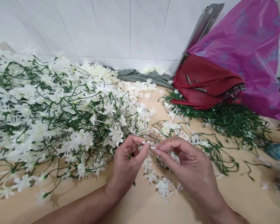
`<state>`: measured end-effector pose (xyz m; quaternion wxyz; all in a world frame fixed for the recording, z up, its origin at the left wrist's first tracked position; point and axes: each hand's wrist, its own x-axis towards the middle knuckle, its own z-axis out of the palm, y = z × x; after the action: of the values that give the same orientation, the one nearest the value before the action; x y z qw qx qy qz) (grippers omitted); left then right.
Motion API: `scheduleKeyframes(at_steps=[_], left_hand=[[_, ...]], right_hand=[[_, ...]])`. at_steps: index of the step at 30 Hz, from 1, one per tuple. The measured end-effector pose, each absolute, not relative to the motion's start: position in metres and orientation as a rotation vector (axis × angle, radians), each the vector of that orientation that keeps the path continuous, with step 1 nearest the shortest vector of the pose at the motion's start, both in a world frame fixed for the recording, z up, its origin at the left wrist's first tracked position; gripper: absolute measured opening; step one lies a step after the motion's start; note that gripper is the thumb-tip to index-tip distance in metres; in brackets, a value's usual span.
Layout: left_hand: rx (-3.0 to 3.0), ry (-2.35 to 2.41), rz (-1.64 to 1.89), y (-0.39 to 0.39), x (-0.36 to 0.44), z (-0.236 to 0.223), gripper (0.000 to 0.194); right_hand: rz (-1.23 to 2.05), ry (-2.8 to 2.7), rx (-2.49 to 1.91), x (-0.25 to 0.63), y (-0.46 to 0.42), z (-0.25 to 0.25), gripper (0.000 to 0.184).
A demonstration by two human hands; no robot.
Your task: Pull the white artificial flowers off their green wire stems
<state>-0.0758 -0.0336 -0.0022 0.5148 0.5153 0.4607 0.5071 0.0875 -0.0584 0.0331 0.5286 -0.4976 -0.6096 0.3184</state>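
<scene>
My left hand [128, 161] pinches a small white artificial flower [148, 143] between thumb and forefinger, near the middle of the view. Facing it, my right hand [189, 168] has thumb and forefinger closed on the other side of the same flower. The fingertips nearly meet, so much of the flower is hidden. Below the hands, loose white blossoms [162, 185] lie on the tan table top [140, 205]. Left of my left hand spreads a large heap of white artificial flowers [79, 138] on green stems.
Bare green stems [233, 119] are piled at the right, under a red handbag [205, 81] and beside a magenta plastic bag [245, 46]. More white petals [140, 88] lie by a grey-green cloth [135, 75] against the white tiled wall [112, 28]. A blue item [278, 151] sits at the right edge.
</scene>
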Motion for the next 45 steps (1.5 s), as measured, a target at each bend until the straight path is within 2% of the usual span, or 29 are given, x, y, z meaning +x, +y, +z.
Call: scheduleKeyframes(at_steps=[17,25,29,32,35,45], left_hand=[[1.26,0.923,1.192,-0.034,-0.074,0.001,0.012],[1.252,0.917,1.185,-0.033,-0.074,0.006,0.013],[1.221,0.948,1.19,-0.034,-0.075,0.009,0.016],[1.216,0.951,1.2,-0.034,-0.075,0.009,0.016],[1.232,0.956,1.201,-0.033,-0.075,0.008,0.015],[1.257,0.965,1.199,-0.033,-0.075,0.005,0.017]], right_hand=[[0.398,-1.509,-1.325,0.076,-0.054,0.022,0.017],[0.42,-1.479,-1.274,0.082,-0.05,0.019,0.013],[0.464,-1.527,-1.23,0.09,-0.044,0.021,0.026],[0.489,-1.573,-1.197,0.094,-0.042,0.022,0.022],[0.454,-1.623,-1.166,0.094,-0.042,0.022,0.018],[0.216,-1.778,-1.089,0.092,-0.045,0.024,0.022]])
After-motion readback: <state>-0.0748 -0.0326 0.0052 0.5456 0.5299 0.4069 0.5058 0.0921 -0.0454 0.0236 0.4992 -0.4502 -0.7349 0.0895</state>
